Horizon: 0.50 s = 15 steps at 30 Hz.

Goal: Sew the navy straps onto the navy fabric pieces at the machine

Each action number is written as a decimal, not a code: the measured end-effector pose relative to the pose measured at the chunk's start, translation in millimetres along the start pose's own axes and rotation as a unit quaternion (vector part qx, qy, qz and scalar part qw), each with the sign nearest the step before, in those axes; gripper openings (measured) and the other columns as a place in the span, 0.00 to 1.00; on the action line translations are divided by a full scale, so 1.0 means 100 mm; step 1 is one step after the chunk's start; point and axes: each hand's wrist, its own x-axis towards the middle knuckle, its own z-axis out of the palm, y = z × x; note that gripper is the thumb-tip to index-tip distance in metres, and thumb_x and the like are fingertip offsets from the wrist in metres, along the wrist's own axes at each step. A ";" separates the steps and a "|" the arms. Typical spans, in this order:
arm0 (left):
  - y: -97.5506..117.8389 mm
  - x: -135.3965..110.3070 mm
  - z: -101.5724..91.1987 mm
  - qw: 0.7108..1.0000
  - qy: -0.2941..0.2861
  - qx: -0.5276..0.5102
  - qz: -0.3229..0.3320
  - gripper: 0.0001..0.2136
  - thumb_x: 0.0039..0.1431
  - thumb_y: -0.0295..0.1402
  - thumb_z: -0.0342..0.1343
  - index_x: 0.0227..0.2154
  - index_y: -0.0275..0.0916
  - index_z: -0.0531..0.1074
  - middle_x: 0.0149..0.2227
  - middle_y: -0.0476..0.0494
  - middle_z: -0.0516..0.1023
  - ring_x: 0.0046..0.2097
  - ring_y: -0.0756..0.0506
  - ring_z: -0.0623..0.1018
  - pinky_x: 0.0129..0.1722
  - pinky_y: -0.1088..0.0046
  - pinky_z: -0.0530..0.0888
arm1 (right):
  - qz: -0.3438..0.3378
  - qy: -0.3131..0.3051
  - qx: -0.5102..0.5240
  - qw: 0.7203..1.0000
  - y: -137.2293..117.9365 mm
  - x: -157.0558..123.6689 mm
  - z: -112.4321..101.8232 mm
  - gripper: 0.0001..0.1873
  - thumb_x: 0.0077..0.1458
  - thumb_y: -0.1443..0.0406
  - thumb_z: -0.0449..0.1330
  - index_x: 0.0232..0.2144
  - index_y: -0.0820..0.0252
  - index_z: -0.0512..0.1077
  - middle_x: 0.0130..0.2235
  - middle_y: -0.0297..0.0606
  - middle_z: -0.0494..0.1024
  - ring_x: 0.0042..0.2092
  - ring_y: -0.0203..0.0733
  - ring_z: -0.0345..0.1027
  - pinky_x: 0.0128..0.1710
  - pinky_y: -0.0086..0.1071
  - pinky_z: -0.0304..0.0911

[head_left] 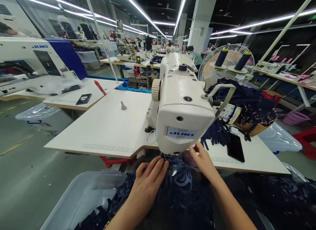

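Note:
A white JUKI sewing machine (181, 104) stands on a white table (108, 124) in front of me. Dark navy lace fabric (182, 190) lies under the machine's head and spills toward me. My left hand (149, 180) rests flat on the fabric just left of the needle area, fingers stretched out. On the right side of the machine's base, my right hand (203, 159) presses on the fabric with fingers extended. The needle itself is hidden behind the machine head.
A black phone (235, 147) lies on the table at right beside a pile of navy strips (217, 131). A clear plastic bin (81, 197) sits at my lower left. Two thread cones (221, 57) and a fan (225, 63) stand behind. Another machine (37, 62) is at left.

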 end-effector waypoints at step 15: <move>0.11 0.03 -0.01 0.997 -0.013 0.065 0.024 0.20 0.66 0.24 0.41 0.56 0.41 0.68 0.53 0.42 0.73 0.57 0.44 0.67 0.52 0.69 0.58 | 0.108 0.074 -0.234 0.963 0.86 0.93 -0.30 0.14 0.62 0.59 0.57 0.44 0.63 0.70 0.44 0.40 0.74 0.43 0.42 0.70 0.44 0.42 0.67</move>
